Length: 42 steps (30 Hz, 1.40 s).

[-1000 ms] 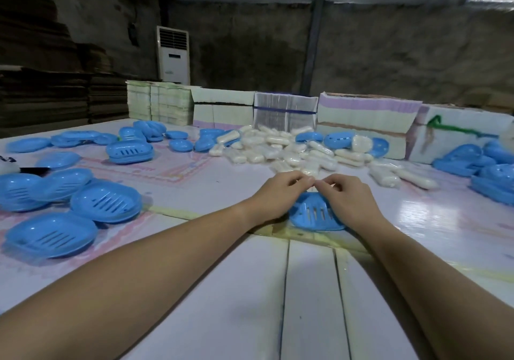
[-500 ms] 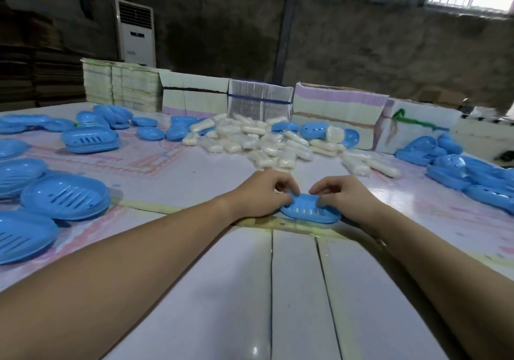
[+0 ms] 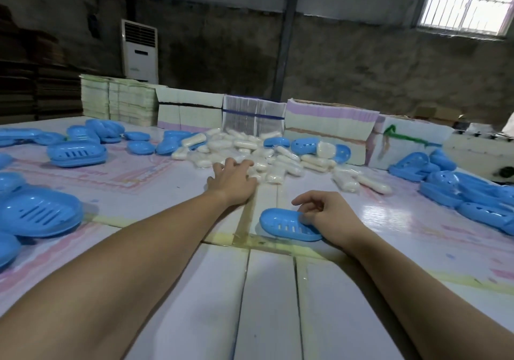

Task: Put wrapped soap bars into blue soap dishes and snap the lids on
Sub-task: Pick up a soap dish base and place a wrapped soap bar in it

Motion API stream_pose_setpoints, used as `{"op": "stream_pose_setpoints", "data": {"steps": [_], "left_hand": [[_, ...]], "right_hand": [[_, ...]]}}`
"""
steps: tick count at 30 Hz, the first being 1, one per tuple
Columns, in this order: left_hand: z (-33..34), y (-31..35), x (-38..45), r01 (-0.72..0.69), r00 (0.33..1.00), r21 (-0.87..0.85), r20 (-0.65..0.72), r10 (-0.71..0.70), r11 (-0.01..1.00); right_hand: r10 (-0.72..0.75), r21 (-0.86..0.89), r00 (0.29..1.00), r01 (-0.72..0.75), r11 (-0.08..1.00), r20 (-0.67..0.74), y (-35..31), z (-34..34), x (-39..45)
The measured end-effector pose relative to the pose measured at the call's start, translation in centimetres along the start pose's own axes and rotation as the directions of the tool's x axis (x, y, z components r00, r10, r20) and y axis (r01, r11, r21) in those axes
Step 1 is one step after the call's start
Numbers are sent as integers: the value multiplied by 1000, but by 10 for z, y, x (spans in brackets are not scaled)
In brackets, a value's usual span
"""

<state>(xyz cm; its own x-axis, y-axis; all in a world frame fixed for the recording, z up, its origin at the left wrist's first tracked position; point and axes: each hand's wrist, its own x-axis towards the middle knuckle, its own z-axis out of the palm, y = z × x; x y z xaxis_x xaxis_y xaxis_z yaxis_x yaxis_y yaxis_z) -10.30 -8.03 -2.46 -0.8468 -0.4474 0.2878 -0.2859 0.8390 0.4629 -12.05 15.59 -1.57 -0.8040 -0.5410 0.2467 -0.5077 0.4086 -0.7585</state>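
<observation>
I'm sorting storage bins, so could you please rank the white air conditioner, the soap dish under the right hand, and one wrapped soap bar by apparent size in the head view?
1. White air conditioner, largest even though farthest.
2. Soap dish held by the right hand.
3. Wrapped soap bar, smallest, though it lies farther off than the dish.

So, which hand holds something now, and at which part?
The right hand grips the blue soap dish at its right end. The left hand reaches the wrapped soap bars; whether it grips one cannot be told.
</observation>
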Motion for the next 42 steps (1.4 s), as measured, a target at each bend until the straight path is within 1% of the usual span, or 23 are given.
{"op": "stream_pose_setpoints", "data": {"steps": [3,5,6,9,11,16,19,23,25,26,27,28,29,30,33,35,36,37,39,40,42], "left_hand": [[14,8,16,135,991,149,3,-137,980],[20,16,23,234,971,187,-1,-238,954],[21,18,26,258,965,200,-13,-260,945],[24,23,33,232,972,250,-78,-220,940],[25,24,37,211,977,248,-87,-196,945],[20,14,41,230,973,164,-68,-221,959],[17,9,41,207,978,148,-59,-200,967],[6,2,40,206,979,51,-22,-205,977],[1,2,37,170,985,8,-30,-170,985],[-1,2,34,147,988,-56,-41,-149,988],[-2,2,30,129,990,-164,-42,-137,978],[-3,2,25,117,991,-285,-36,-132,951],[-4,2,20,102,992,-370,-32,-122,924],[-5,3,14,71,995,-405,-36,-94,912],[-8,8,-8,-45,997,-389,-80,15,920],[-14,16,-23,-108,992,-445,-109,66,889],[-17,22,-31,-139,989,-500,-111,96,855],[-22,27,-39,-165,986,-567,-100,131,807],[-29,36,-55,-180,976,-682,-36,213,709],[-30,39,-62,-188,966,-701,-4,260,688],[-25,40,-72,-226,944,-665,32,329,712]], "right_hand": [[-2,1,1000,2,1000,-3,4,0,3],[-11,-7,1000,11,1000,-5,6,1,4],[-14,-9,1000,14,1000,-5,6,2,5],[-22,-14,1000,21,1000,-1,8,2,7],[-27,-19,1000,27,999,-3,8,2,7],[-57,-55,998,57,997,2,8,1,7],[-57,-63,998,58,996,3,7,-3,7],[-60,-74,998,61,995,15,6,-5,5],[-62,-85,998,64,994,25,7,-6,5],[-61,-87,998,63,994,28,8,-8,6],[-58,-84,998,60,995,28,8,-9,6],[-57,-80,998,58,995,24,9,-10,7],[-58,-77,998,58,995,14,10,-10,7],[-60,-75,998,60,995,2,11,-10,8],[-60,-60,998,59,996,-21,13,-10,8],[-46,-21,998,45,999,-50,15,-10,9],[-35,6,996,36,999,-76,15,-10,9],[-24,43,994,29,999,-111,15,-11,8],[1,145,980,28,989,-197,15,-13,8],[18,198,970,31,980,-243,15,-15,7],[70,296,951,23,955,-301,14,-19,5]]}}
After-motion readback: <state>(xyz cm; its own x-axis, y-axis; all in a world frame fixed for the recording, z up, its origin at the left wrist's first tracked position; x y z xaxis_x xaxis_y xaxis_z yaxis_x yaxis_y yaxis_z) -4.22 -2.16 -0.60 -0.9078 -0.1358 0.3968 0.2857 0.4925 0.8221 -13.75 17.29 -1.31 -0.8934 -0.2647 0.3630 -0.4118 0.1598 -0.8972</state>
